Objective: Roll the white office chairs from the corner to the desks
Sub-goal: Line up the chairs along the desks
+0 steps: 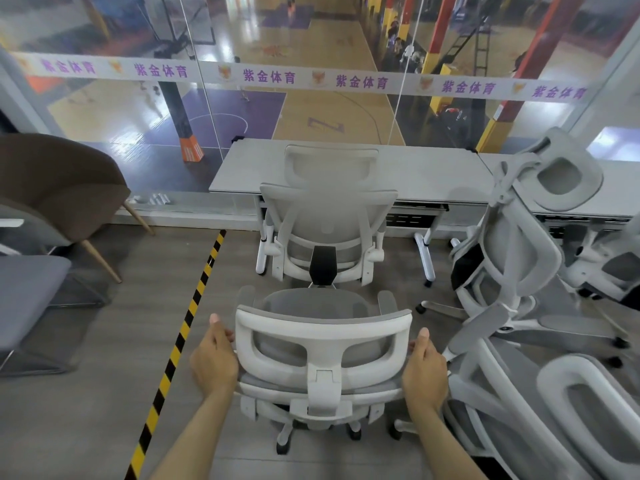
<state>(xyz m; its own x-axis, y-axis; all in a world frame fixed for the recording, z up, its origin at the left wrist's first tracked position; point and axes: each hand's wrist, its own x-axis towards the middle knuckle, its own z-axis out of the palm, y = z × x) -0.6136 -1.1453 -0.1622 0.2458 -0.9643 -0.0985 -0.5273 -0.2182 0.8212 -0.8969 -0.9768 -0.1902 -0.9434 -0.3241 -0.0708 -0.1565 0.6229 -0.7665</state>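
Observation:
A white office chair (323,327) with a grey mesh back stands right in front of me, seen from behind. My left hand (214,358) grips the left end of its headrest and my right hand (424,367) grips the right end, thumbs up. Straight ahead a second white office chair (329,216) is tucked against the grey desk (426,171) by the glass wall. To the right stand two more white chairs: one (512,244) beside the desk and another (554,410) at the lower right edge.
A yellow-and-black striped strip (180,337) runs diagonally across the floor on the left. A brown armchair (59,188) and a grey seat (27,289) fill the left side. A second desk (620,188) continues to the right. The glass wall (311,81) closes the far side.

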